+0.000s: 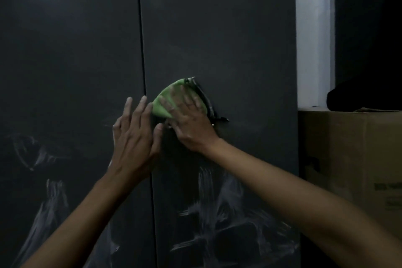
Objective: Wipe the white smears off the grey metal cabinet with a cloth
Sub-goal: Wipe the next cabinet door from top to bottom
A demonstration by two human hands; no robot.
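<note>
The dark grey metal cabinet (217, 28) fills the view, its two doors split by a vertical seam. My right hand (189, 119) presses a green cloth (162, 104) flat against the right door, fingers spread over it. A dark handle or edge of the cloth pokes out behind that hand. My left hand (134, 137) lies flat on the left door beside the seam, fingers straight, its thumb near the cloth. White smears (213, 220) streak the lower right door. More white smears (47, 209) mark the lower left door.
A brown cardboard box (352, 159) stands right against the cabinet's right side. Above it runs a white wall strip or frame (313, 39), with a dark shape lying on the box top. A light glare shows at the cabinet's top left.
</note>
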